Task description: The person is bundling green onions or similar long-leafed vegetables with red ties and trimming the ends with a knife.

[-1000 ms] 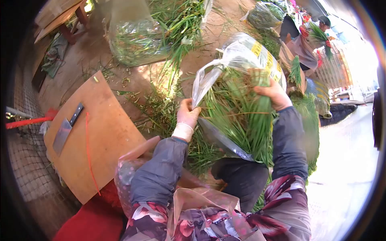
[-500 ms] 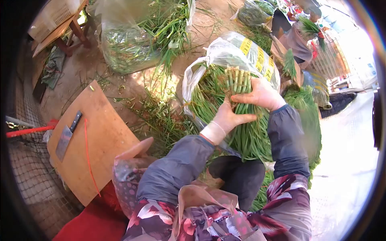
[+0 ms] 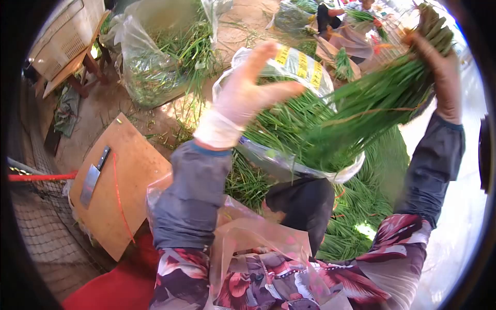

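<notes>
Gripping a bunch of green stalks [image 3: 377,106] aloft, the right hand [image 3: 440,72]; left hand [image 3: 247,90] up, open-fingered, empty.

Grey oversleeves [image 3: 188,201] cover floral maroon sleeves [image 3: 178,276], with a white cuff [image 3: 217,132] at the left hand [image 3: 248,88].

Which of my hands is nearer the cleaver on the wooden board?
Left. The left hand hangs open right of the cleaver; the right hand is farther off, gripping green stalks.
</notes>
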A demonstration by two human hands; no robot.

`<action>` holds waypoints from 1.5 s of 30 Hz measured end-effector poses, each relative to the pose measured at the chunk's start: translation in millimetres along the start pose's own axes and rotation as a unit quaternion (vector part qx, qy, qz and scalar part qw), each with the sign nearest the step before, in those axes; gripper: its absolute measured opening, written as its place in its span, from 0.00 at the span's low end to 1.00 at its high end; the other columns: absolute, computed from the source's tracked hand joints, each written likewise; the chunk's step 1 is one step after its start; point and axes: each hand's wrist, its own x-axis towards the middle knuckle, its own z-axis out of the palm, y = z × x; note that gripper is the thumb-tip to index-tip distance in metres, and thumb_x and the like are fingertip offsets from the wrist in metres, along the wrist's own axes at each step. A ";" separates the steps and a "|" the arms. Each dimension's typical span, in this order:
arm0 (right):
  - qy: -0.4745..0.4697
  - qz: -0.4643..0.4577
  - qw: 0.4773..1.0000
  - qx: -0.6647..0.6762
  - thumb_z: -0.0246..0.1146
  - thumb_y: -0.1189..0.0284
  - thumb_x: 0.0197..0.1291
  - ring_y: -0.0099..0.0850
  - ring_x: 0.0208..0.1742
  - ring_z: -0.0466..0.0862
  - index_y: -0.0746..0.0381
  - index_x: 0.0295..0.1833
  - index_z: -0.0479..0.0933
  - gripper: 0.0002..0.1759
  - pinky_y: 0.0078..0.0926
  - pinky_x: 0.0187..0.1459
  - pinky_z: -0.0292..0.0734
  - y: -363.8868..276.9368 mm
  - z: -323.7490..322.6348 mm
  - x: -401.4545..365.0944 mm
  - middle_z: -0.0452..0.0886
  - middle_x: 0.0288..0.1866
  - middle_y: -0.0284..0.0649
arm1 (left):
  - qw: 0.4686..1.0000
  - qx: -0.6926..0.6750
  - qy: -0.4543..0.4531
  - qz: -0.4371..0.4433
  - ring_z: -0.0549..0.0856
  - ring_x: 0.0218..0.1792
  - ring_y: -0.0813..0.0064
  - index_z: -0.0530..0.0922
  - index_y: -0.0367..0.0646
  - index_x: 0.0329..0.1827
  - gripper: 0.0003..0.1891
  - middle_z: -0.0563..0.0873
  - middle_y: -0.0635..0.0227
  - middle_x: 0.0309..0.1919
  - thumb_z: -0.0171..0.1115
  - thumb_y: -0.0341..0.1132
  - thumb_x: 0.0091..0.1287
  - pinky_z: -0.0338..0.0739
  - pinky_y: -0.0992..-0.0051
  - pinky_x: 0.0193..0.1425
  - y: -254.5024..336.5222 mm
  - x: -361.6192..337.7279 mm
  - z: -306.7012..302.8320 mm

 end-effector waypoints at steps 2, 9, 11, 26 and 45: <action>0.018 -0.231 0.972 -0.044 0.68 0.61 0.58 0.22 0.45 0.82 0.65 0.48 0.81 0.20 0.18 0.47 0.76 -12.5 -37.5 -0.5 0.82 0.51 0.37 | 1.000 -0.012 0.012 -0.004 0.71 0.66 0.66 0.61 0.32 0.70 0.42 0.70 0.52 0.66 0.75 0.31 0.54 0.65 0.71 0.70 35.6 -16.4 0.1; -0.113 -0.037 0.920 0.373 0.62 0.66 0.57 0.35 0.38 0.82 0.66 0.45 0.75 0.16 0.37 0.45 0.81 -79.4 -2.0 -43.7 0.77 0.35 0.39 | 0.988 0.100 -0.053 0.102 0.68 0.70 0.64 0.67 0.39 0.69 0.38 0.74 0.54 0.65 0.67 0.52 0.61 0.53 0.65 0.76 120.1 -40.6 4.5; -0.245 -0.016 0.823 0.512 0.64 0.62 0.60 0.28 0.46 0.83 0.64 0.62 0.73 0.27 0.28 0.46 0.80 -57.0 13.3 -52.4 0.81 0.40 0.34 | 0.980 -0.054 -0.165 0.092 0.74 0.65 0.68 0.68 0.37 0.67 0.33 0.76 0.56 0.62 0.69 0.39 0.60 0.59 0.70 0.74 102.9 -34.8 -2.4; -0.251 0.189 0.464 0.828 0.64 0.64 0.54 0.28 0.37 0.78 0.60 0.58 0.72 0.25 0.35 0.44 0.79 -35.2 206.2 -162.7 0.78 0.36 0.35 | 0.857 -0.272 -0.085 -0.430 0.69 0.68 0.62 0.61 0.40 0.72 0.51 0.68 0.59 0.69 0.75 0.55 0.48 0.61 0.63 0.72 47.1 -325.0 17.5; -0.338 0.222 0.317 0.858 0.61 0.37 0.52 0.35 0.64 0.72 0.45 0.71 0.62 0.44 0.49 0.61 0.71 4.6 353.9 -312.0 0.71 0.66 0.36 | 0.881 0.326 0.101 -0.328 0.86 0.31 0.75 0.75 0.38 0.56 0.23 0.86 0.63 0.37 0.67 0.28 0.56 0.81 0.75 0.32 80.2 -284.0 -31.0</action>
